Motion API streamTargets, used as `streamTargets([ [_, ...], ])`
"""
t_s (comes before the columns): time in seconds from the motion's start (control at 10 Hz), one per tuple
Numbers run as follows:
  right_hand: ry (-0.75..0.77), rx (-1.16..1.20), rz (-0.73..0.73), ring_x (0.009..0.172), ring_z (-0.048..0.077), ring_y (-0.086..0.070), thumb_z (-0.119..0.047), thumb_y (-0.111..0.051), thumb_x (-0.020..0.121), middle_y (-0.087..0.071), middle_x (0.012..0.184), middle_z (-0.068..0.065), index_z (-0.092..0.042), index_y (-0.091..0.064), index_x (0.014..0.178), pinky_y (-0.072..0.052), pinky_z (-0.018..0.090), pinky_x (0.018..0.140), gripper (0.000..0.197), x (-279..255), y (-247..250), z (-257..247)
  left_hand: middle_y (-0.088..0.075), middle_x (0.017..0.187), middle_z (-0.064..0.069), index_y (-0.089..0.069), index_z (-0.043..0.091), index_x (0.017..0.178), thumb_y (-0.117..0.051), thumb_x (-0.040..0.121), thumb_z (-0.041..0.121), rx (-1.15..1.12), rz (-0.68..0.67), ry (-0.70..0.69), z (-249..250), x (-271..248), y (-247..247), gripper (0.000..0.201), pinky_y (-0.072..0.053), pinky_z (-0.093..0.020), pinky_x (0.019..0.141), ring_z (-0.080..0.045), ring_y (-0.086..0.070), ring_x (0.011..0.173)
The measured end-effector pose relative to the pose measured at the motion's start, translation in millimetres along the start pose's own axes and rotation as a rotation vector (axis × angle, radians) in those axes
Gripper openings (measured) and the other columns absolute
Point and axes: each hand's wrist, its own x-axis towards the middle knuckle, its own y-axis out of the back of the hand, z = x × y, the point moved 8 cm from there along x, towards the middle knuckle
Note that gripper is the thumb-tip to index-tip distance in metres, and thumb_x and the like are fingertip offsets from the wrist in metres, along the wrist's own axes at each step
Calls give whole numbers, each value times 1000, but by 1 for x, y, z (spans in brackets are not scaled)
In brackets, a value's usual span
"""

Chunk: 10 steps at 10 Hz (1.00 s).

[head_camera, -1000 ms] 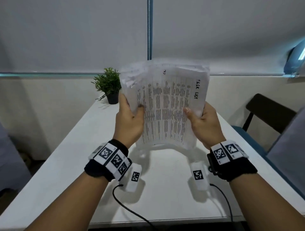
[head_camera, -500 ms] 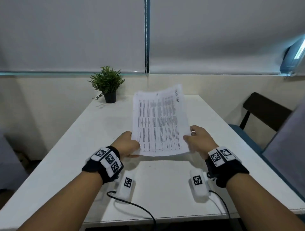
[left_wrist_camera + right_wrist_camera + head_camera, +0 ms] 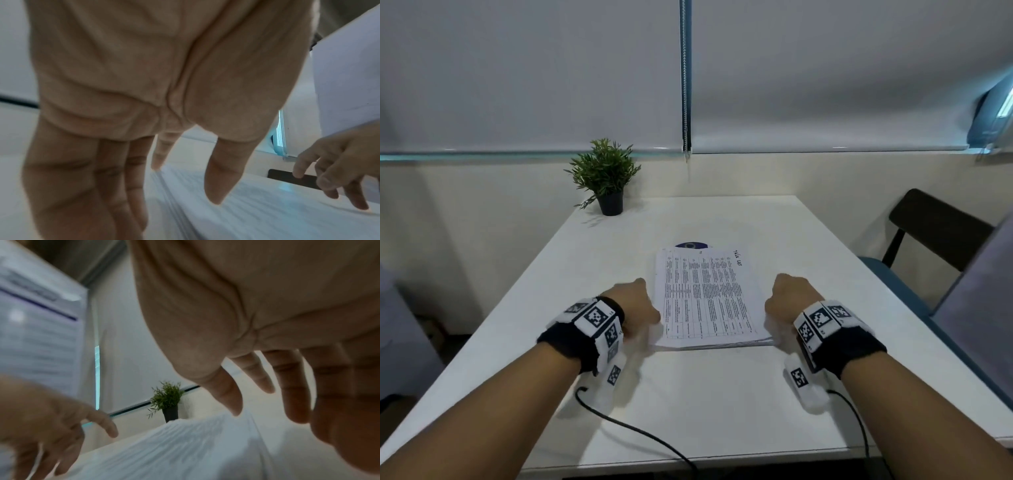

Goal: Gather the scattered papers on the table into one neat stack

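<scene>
The papers (image 3: 705, 298) lie in one stack flat on the white table (image 3: 688, 394), with a printed table sheet on top. My left hand (image 3: 635, 301) is at the stack's left edge and my right hand (image 3: 789, 296) at its right edge. Neither hand holds anything. In the left wrist view the fingers (image 3: 131, 170) and thumb point down, loosely straight, along the edge of the stack (image 3: 257, 214). In the right wrist view the fingers (image 3: 292, 386) are spread and relaxed just over the stack (image 3: 185, 451). Whether the fingertips touch the paper is unclear.
A small potted plant (image 3: 606, 174) stands at the table's far left corner. A dark chair (image 3: 928, 226) stands to the right. A blue round shape (image 3: 691, 245) peeks out behind the stack. A black cable (image 3: 640, 431) crosses the near table edge.
The stack, held upright in both hands a second ago, has been tilted down and laid flat. Both hands have let go and now flank it.
</scene>
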Motion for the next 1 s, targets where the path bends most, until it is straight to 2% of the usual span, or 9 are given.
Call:
streamTargets([
  [0.1,145,-31,67,97,29,-56,-19,-53,98,-61,124,14,-9,-48,124,-44,32,79,29,-9,25,-22,-58,134,-11,-48,13,141,-58,93,36,110,110,-68,11,7,30,54,-54,-32,88,-27,-64,107],
  [0.2,325,-105,36,116,28,-59,-40,-63,96,-57,136,10,-17,-47,144,-43,32,86,55,-4,29,-59,-50,146,-9,-47,19,145,-61,92,42,166,192,-233,44,19,42,59,-43,-33,101,-27,-50,130],
  [0.3,453,-237,-28,127,26,-54,-50,-70,89,-50,141,5,-28,-48,147,-46,38,103,66,10,14,-91,-54,140,-7,-53,23,141,-68,87,41,211,191,-392,83,28,33,59,-43,-35,104,-26,-51,128],
  [0.4,451,-402,-154,132,26,-53,-47,-80,81,-51,146,2,-28,-47,151,-47,42,106,79,28,-12,-102,-59,134,-5,-57,25,138,-76,79,42,277,140,-431,103,48,13,64,-45,-34,100,-26,-55,124],
  [0.5,433,-557,-236,123,26,-61,-43,-85,77,-61,140,2,-24,-56,142,-52,38,90,74,43,-30,-100,-61,129,-4,-57,30,134,-83,63,53,370,26,-342,97,76,-5,79,-52,-36,92,-27,-59,115],
  [0.6,420,-592,-246,120,26,-62,-42,-85,79,-62,134,2,-21,-56,139,-46,35,79,70,56,-36,-94,-59,121,-3,-54,35,128,-85,50,58,405,-21,-304,92,94,-14,87,-55,-40,87,-27,-61,106],
  [0.8,420,-614,-260,116,26,-67,-36,-89,75,-70,128,3,-19,-58,137,-50,34,81,72,66,-42,-101,-62,120,-1,-54,32,128,-85,51,55,392,-46,-309,94,101,-20,87,-56,-39,84,-27,-63,104],
  [0.9,408,-623,-245,108,27,-70,-36,-89,72,-73,121,3,-20,-62,130,-57,36,88,66,63,-48,-101,-65,123,-2,-53,28,133,-81,61,51,367,-25,-329,91,88,-24,80,-54,-36,84,-27,-63,108],
  [1.0,406,-514,-137,105,26,-69,-34,-77,77,-71,122,2,-26,-62,125,-59,42,90,51,53,-40,-94,-57,129,-8,-50,27,139,-74,75,44,301,58,-384,88,74,-26,71,-52,-41,93,-30,-57,116],
])
